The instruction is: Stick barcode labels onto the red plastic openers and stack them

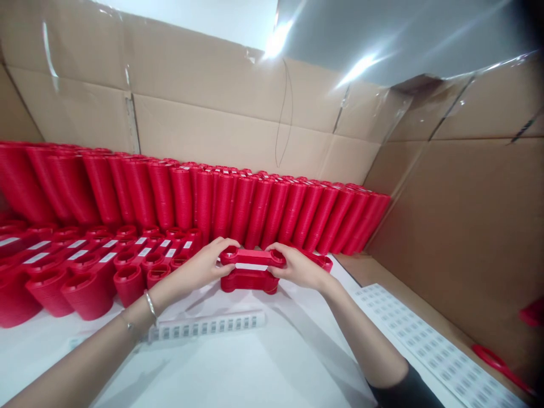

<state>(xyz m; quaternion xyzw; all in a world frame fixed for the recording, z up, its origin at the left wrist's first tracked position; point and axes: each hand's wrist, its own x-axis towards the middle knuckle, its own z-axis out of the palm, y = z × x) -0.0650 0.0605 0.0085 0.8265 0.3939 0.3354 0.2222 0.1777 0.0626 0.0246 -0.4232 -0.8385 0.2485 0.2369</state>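
Observation:
Both hands grip a red plastic part (254, 256) with a ring at each end and a white label along its near side. My left hand (210, 262) is closed around its left ring, thumb in front. On the right ring, my right hand (296, 266) is closed in the same way. Just below the part shows a stack of like red pieces (250, 281); whether it touches the part above I cannot tell. A strip of printed labels (210, 326) lies on the white table (255, 374) in front of the hands.
Tall stacks of red parts (263, 212) line the back. Shorter stacks with white labels (108, 256) stand at the left. At the right lies a label sheet (429, 343), with a loose red piece (497, 362) beyond it. Cardboard walls (204, 113) enclose the table.

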